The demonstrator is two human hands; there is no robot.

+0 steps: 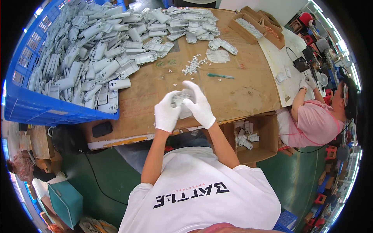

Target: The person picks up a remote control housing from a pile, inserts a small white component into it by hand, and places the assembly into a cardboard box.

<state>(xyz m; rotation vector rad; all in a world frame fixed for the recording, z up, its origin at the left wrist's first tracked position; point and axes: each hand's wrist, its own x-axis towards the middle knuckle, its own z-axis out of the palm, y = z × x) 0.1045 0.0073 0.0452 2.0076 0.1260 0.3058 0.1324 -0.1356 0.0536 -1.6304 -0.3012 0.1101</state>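
Note:
Both my hands wear white gloves and meet over the near edge of the cardboard-covered table. Between them is a pale grey plastic housing (186,113), partly hidden by the fingers. My left hand (167,111) is closed around its left side. On its other side my right hand (201,109) grips it, with the thumb laid over the top. Just beyond the hands lies a small heap of tiny white plastic parts (191,66), with a few strays around it. A teal pen (220,76) rests to the right of that heap.
A large heap of similar housings (136,34) spills from a blue crate (58,110) at the left. Right of my lap, a cardboard box (268,145) holds several white pieces. Small-part boxes (248,28) stand far right. A co-worker in pink (316,122) sits at the right.

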